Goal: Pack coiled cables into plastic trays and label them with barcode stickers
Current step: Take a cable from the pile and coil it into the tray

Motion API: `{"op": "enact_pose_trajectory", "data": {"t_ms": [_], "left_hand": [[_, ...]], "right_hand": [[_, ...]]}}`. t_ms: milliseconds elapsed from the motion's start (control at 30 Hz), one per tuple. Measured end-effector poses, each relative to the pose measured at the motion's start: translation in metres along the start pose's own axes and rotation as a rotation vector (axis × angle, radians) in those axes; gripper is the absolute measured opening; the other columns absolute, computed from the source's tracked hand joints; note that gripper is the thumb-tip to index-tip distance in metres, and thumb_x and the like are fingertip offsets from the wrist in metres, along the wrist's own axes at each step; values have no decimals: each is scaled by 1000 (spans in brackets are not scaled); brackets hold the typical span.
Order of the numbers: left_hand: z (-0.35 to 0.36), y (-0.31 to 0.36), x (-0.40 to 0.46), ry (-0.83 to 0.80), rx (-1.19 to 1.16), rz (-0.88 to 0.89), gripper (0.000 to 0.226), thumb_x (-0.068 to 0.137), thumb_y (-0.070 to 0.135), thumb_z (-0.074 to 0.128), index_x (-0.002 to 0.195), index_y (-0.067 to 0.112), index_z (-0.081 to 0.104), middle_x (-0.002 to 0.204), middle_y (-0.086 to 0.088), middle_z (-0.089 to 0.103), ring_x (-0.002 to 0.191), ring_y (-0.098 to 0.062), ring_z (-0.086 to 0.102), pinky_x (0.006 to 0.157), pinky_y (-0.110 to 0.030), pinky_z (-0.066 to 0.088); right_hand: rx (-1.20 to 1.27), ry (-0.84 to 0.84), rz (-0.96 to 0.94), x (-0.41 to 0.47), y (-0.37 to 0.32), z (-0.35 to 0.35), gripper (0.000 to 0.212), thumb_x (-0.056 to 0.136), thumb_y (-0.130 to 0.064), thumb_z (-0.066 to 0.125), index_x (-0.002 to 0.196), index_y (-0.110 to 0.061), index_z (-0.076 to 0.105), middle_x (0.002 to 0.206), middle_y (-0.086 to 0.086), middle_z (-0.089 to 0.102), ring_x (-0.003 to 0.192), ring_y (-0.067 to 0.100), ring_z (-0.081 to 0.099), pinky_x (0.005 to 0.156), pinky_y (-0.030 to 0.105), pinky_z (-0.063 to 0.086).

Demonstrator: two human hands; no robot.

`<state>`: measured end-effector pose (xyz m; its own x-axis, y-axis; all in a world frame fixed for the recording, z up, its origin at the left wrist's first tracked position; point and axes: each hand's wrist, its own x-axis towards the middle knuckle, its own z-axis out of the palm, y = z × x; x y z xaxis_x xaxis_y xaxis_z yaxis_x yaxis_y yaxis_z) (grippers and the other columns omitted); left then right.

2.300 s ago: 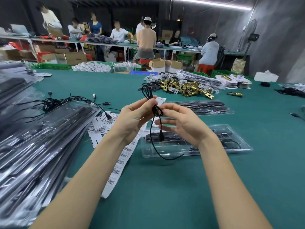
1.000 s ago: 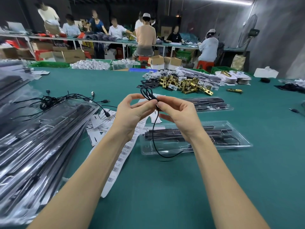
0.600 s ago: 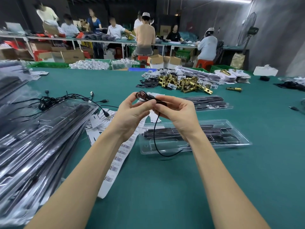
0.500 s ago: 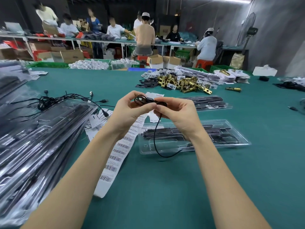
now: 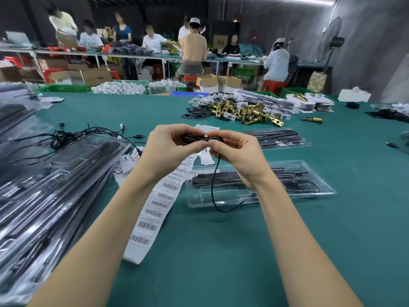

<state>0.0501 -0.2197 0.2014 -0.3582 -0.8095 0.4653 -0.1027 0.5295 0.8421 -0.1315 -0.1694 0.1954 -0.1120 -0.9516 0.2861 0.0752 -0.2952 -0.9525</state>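
Cable (image 5: 199, 138) sits coiled between our hands above the tabletop (image 5: 221, 251); left hand (image 5: 168, 149) and right hand (image 5: 239, 156) both pinch it, forearms angled inward, its tail hanging over the tray (image 5: 309, 191) beside the sticker strip (image 5: 155, 209).

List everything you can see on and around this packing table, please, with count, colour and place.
cable: one, black, coiled between both hands, tail hanging over the near tray
plastic trays: two, clear, right of centre
barcode strip: one, white, centre
packed tray pile: many, clear and black, left
loose cables: several, black, left rear
brass hardware: pile, gold, rear
table: one, green
left hand: grips coil
right hand: pinches coil
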Motion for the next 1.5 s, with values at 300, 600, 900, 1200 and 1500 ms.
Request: {"op": "enact_pose_trajectory", "data": {"t_ms": [300, 600, 900, 1200, 1500], "left_hand": [[9, -27, 0, 255, -388, -158, 18, 76, 17, 85, 91, 25, 81, 93, -7, 78, 93, -27, 74, 87, -30, 57], [1, -25, -5, -159, -643, -213, 24, 73, 18, 80, 97, 18, 81, 100, -8, 77, 86, -15, 73, 81, -18, 55], [-16, 4, -7, -578, 182, -247, 22, 73, 30, 88, 94, 30, 81, 89, -2, 78, 84, -19, 71, 85, -33, 54], [24, -11, -7, 84, 363, -39, 10, 76, 18, 85, 82, 25, 81, 70, 16, 73, 70, 6, 68, 67, -6, 49], [28, -24, -5, 195, -214, -231, 12, 80, 9, 81, 88, 17, 79, 83, -3, 78, 78, -16, 74, 76, -25, 58]], "right_hand": [[155, -211, 371, -8, 4, -13, 16, 87, -28, 71, 98, -19, 79, 89, 3, 75, 72, 11, 67, 68, 23, 56], [-55, -216, 555, -6, 22, -13, 28, 76, -43, 81, 87, -19, 72, 58, -13, 46, 47, 3, 37, 44, 14, 34], [-247, -226, 551, -2, 5, -16, 15, 91, -21, 70, 80, -14, 76, 56, -10, 45, 45, 4, 35, 43, 14, 30], [-165, -68, 379, 0, -5, 3, 12, 95, -14, 67, 97, -4, 74, 77, 4, 74, 58, 9, 67, 57, 18, 56], [56, -160, 489, -4, 9, -1, 19, 92, -32, 71, 79, -19, 78, 78, -2, 72, 68, 13, 71, 63, 22, 57]]}}
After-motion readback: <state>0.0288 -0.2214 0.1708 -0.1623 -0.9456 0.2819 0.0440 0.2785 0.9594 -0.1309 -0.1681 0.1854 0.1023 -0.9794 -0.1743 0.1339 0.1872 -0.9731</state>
